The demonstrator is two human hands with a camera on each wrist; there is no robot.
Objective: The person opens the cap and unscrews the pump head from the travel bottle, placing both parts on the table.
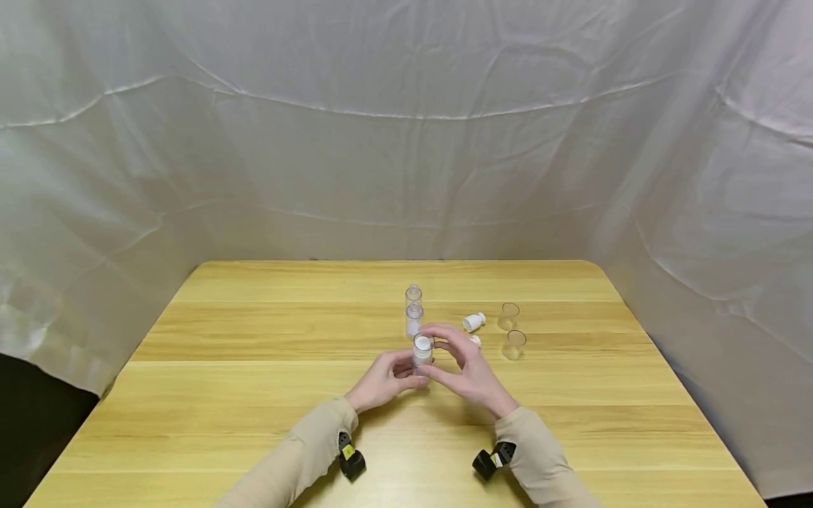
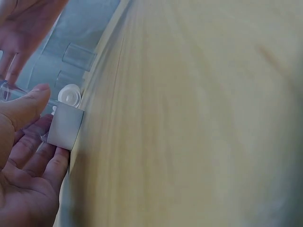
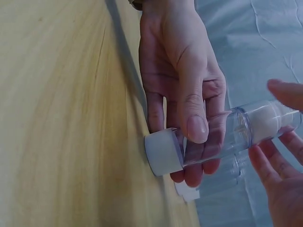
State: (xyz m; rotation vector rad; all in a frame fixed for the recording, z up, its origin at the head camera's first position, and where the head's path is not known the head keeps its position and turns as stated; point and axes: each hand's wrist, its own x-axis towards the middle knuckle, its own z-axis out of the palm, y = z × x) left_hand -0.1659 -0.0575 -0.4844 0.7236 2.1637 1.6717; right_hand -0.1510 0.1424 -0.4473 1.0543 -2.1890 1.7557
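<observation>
My left hand (image 1: pixel 384 381) grips the lower, clear body of a small pump bottle (image 3: pixel 215 142), thumb on one side and fingers behind. Its white base (image 2: pixel 65 126) stands on or just over the table; I cannot tell which. Around the bottle's clear top, which has a white pump part (image 3: pixel 264 120) inside, the right hand (image 1: pixel 466 370) has its thumb and fingers curled. Straight behind the held bottle stand two more clear bottles, a nearer one with a whitish body (image 1: pixel 413 323) and a farther one (image 1: pixel 413 295).
Right of the bottles, a white pump head (image 1: pixel 473 322) lies on its side, and another white piece (image 1: pixel 475 341) is partly hidden by the right hand. Two clear caps (image 1: pixel 510 317) (image 1: pixel 515 346) stand farther right. Pale cloth (image 1: pixel 406 162) hangs behind the wooden table (image 1: pixel 254 395).
</observation>
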